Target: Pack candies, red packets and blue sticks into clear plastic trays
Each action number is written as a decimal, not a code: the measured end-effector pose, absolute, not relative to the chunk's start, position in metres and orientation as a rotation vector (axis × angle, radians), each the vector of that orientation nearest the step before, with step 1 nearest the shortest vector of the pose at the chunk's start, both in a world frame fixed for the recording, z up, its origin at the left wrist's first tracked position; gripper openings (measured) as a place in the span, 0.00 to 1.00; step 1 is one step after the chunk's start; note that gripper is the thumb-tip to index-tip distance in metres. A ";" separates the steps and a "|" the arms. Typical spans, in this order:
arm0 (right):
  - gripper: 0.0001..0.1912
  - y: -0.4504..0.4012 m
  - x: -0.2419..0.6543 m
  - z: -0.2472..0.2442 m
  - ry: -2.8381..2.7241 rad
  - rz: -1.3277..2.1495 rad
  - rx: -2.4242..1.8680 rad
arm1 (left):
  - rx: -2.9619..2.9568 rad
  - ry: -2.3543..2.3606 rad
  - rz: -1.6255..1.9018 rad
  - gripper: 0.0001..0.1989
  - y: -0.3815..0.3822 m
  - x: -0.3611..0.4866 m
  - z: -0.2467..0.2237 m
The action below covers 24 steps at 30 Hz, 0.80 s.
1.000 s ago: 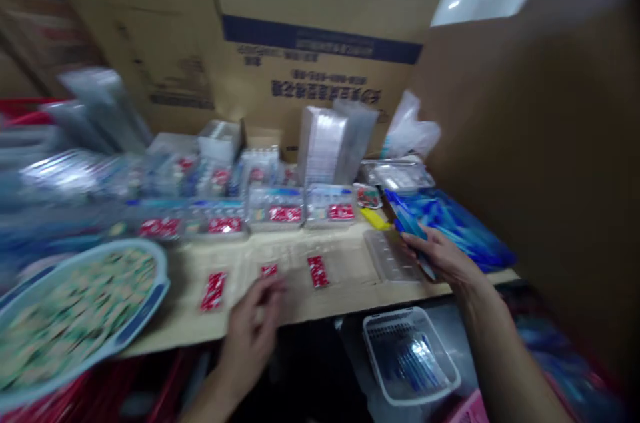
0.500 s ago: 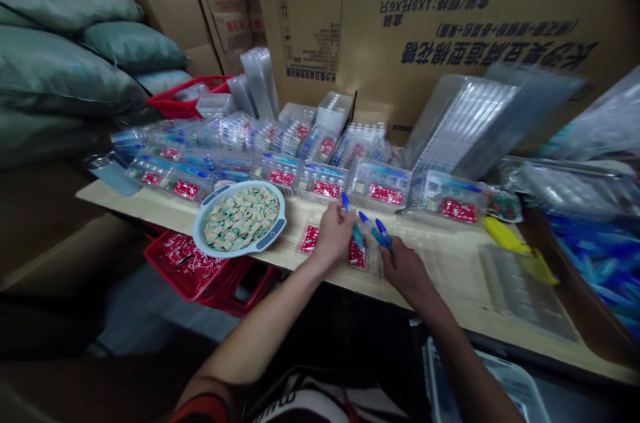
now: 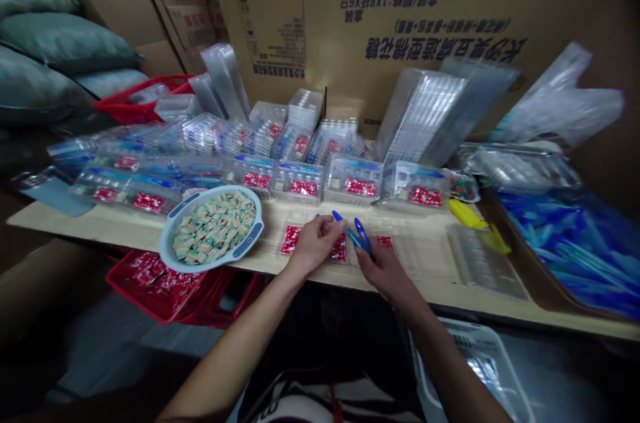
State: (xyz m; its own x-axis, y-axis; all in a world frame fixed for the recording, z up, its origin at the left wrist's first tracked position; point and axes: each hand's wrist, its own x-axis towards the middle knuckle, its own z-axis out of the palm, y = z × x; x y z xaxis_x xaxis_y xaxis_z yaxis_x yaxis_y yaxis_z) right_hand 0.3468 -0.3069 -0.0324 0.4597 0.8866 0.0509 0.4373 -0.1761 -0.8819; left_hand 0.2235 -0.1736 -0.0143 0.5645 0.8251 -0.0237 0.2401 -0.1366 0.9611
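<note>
My right hand (image 3: 384,269) is closed round a few slim blue-and-teal pen-shaped pieces (image 3: 363,236), their blue ends pointing away from me. Close to its left, my left hand (image 3: 316,244) has its fingertips pinched at another of these pieces, whose blue end (image 3: 337,215) shows past them. Both hands are low over clear plastic trays at the table's front. Red printed packets lie in these trays: one packet (image 3: 290,239) left of my left hand, one packet (image 3: 339,252) partly under it, and one packet (image 3: 385,242) behind my right hand.
A blue bowl (image 3: 169,243) of small wrapped pieces stands left. Filled clear boxes (image 3: 354,177) line the back, with stacked empty trays (image 3: 420,116) behind. At right are a yellow item (image 3: 467,215) and a brown box (image 3: 530,276) of blue pieces. A red basket (image 3: 145,299) sits below.
The view has swung right, so the scene sits further left. My left hand has lowered over the trays; the piece upright in it earlier is no longer seen upright. My hands remain close together.
</note>
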 end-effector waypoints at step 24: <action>0.14 -0.355 0.458 -0.012 -1.000 0.214 -2.714 | 2.472 1.046 0.173 0.17 -0.195 0.296 -0.009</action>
